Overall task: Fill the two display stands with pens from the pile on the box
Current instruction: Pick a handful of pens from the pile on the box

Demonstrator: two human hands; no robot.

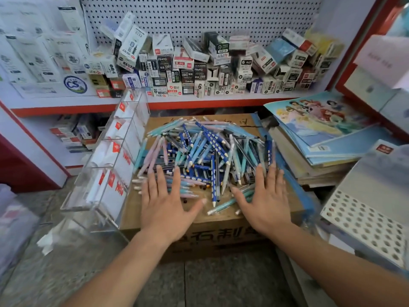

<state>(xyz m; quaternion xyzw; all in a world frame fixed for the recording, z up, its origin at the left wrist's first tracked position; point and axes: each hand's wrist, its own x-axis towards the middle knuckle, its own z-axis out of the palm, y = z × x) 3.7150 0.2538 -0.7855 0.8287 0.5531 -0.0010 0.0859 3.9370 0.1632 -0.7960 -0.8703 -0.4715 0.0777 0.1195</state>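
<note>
Both hands are lying flat with fingers spread, holding nothing, left hand (164, 204) and right hand (265, 202) flanking the pen pile (203, 156) on the box (217, 237). Gathering seems to be starting; next, pinching a few pens for the clear stand (115, 156) alongside.

Both forearms bare; left hand (164, 207), right hand (267, 202) bare.

Stand (115, 165) left, books (314, 156) right, seemingly close.
</note>
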